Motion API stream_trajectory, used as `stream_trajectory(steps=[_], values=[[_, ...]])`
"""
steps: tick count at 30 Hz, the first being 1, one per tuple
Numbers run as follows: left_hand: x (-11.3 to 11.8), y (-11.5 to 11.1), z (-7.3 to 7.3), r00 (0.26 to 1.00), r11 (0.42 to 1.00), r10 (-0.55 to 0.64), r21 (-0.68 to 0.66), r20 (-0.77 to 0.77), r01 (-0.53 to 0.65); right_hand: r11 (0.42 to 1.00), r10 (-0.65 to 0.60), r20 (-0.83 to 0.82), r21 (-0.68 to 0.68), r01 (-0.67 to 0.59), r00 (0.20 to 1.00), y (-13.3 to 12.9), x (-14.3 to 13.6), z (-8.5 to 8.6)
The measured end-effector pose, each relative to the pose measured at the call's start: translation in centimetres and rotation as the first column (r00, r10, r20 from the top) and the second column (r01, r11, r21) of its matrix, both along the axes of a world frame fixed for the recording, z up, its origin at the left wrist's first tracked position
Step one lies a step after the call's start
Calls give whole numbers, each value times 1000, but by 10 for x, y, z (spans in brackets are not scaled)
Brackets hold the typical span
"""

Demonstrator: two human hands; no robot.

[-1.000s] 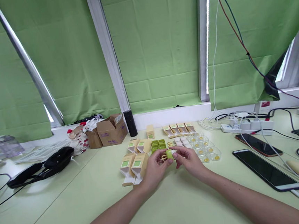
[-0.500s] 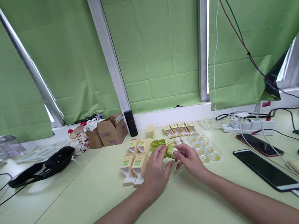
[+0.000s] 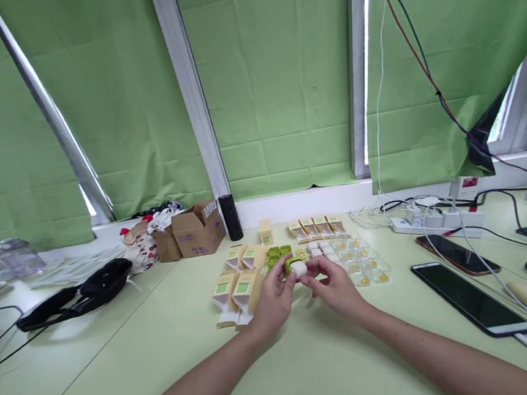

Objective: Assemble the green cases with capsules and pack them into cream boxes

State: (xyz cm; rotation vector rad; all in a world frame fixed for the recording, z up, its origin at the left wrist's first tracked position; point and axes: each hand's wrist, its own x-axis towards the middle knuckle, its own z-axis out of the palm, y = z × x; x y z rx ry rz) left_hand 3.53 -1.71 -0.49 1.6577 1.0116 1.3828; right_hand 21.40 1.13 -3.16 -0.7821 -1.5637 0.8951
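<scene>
Low over the table's middle, my left hand [image 3: 273, 297] pinches a small green case [image 3: 288, 263] between fingers and thumb. A white rounded piece [image 3: 299, 269] sits at its front side. My right hand [image 3: 337, 284] is curled at the right of that white piece, thumb and fingertips against its edge. Just behind are more green cases [image 3: 279, 251], small yellowish pieces [image 3: 301, 255] and white pieces [image 3: 328, 250] in rows. Clear cups with yellow centres [image 3: 364, 266] stand right of them. Opened kraft boxes [image 3: 244, 288] lie left of my left hand.
More kraft boxes [image 3: 315, 229] line the back. A cardboard carton [image 3: 199, 232] and black cylinder [image 3: 231, 218] stand by the wall. On the left lies a black pouch [image 3: 102, 282]. Phones [image 3: 473, 298], cables and a power strip [image 3: 436, 225] occupy the right side.
The green case has turned and shifted slightly left and down, so its white piece now faces me more. My right thumb and fingers have moved a little with it.
</scene>
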Motion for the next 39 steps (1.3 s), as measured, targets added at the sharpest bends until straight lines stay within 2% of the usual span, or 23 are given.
stream_trajectory(steps=[3,6,9,14,19,28,35,39], values=[[-1,7,0,989,995,-73,-64,125,82,967,-134,134,234,100,982,-2,5,2],[-1,13,-4,977,984,-117,-115,181,139,903,-203,248,421,84,947,-4,8,2],[1,14,-8,970,976,-144,-132,196,172,851,-255,336,524,45,907,-3,9,0],[5,10,-9,939,948,-220,-168,263,269,807,-301,375,590,24,877,-2,9,-2],[6,9,-12,926,944,-185,-203,329,261,783,-322,379,622,19,867,-1,9,-3],[14,6,-5,965,974,-85,-184,249,134,774,-314,387,633,-2,867,-3,6,1],[19,10,-5,966,988,15,-155,257,26,720,-390,379,694,21,839,-2,3,2],[20,10,-5,966,992,34,-129,257,-1,691,-412,367,723,23,834,-1,2,1]])
